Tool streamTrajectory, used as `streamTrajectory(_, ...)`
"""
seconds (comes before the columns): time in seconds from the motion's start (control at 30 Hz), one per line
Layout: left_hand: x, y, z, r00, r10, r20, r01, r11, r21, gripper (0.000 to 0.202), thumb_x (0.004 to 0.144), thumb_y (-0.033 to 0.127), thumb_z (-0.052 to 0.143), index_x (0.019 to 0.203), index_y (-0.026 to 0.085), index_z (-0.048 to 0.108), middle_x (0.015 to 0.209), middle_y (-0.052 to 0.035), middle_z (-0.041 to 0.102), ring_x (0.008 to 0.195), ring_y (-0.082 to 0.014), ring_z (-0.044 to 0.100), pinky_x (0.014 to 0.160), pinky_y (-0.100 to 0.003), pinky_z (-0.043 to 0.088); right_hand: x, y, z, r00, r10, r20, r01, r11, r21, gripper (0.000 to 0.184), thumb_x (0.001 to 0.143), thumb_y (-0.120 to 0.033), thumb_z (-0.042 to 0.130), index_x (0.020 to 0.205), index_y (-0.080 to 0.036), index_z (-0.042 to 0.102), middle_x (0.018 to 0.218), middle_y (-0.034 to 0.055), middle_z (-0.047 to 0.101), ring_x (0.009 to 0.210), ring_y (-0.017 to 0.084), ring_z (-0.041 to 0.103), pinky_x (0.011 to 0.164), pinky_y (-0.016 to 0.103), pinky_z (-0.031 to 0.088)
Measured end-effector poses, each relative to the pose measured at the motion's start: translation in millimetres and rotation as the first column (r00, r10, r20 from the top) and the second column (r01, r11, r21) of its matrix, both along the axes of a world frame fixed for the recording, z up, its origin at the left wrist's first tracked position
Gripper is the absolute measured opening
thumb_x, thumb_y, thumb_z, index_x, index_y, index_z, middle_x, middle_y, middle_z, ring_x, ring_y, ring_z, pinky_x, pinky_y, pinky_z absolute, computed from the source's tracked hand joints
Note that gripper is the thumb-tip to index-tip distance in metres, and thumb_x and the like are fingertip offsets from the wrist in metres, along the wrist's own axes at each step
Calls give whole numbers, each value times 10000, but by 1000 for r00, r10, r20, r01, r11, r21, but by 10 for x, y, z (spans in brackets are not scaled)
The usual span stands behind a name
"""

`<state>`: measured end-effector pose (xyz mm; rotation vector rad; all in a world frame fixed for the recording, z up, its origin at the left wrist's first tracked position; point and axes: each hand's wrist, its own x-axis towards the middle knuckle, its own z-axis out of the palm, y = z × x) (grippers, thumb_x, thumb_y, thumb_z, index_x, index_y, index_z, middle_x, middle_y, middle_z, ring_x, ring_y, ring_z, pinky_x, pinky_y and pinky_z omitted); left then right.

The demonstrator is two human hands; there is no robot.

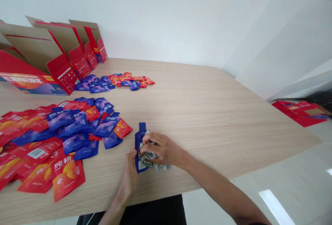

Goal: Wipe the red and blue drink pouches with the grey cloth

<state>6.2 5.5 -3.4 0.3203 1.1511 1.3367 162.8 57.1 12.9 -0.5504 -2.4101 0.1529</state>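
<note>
A dark blue pouch (139, 137) with a narrow neck lies on the table near its front edge, its neck pointing away from me. My left hand (130, 169) grips the pouch's left edge, thumb on top; the other fingers are mostly hidden. Bunched in my right hand (164, 148) is a crumpled grey, patterned cloth (148, 156), pressed onto the pouch's face. The cloth and fingers cover much of the pouch's right side. Just left of my hands, a pile of blue pouches (75, 123) and red pouches (67, 176) spreads over the table.
Open red cardboard boxes (62, 76) stand in a row at the back left. Small blue and red packets (127, 80) lie beside them. The wooden table (207, 114) extends to the right, with a white wall behind. Another red box (301, 112) is beyond its right edge.
</note>
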Motion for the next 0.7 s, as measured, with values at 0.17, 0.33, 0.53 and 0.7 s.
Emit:
streamTrajectory(0.17, -173, 89, -168, 990, 123, -66, -124, 992, -14, 101, 667, 231, 700, 703, 245, 608, 739, 2, 692, 879, -236, 664, 722, -283, 533, -38, -48, -19, 971, 130, 201, -144, 988, 56, 167, 926, -233, 735, 1084, -208, 686, 1121, 78, 638, 1076, 185, 633, 952, 302, 558)
streamTrajectory(0.33, -146, 56, -147, 998, 11, -58, -10, 1000, 25, 85, 679, 245, 685, 718, 241, 609, 705, -5, 667, 905, -260, 659, 746, -313, 529, -14, -11, -28, 993, 6, 119, -9, 1000, 27, 156, 968, -279, 698, 1106, -215, 666, 1123, 87, 631, 1081, 201, 627, 956, 326, 561)
streamTrajectory(0.53, 10, -98, 86, 960, -269, -72, 273, 961, 53, 328, 653, 376, 727, 906, 167, 716, 810, -65, 751, 1062, -355, 673, 876, -414, 555, 70, 75, 14, 955, -246, -167, 223, 964, -144, 131, 936, -207, 708, 1054, -220, 652, 1107, 84, 600, 1019, 215, 627, 899, 343, 578)
streamTrajectory(0.7, 35, -142, 153, 945, -313, -93, 318, 947, 45, 457, 666, 470, 707, 990, 150, 738, 850, -80, 772, 1039, -357, 693, 891, -428, 562, 99, 84, 56, 928, -312, -205, 270, 940, -209, 157, 916, -171, 700, 1056, -226, 653, 1116, 77, 584, 1010, 211, 624, 895, 340, 574)
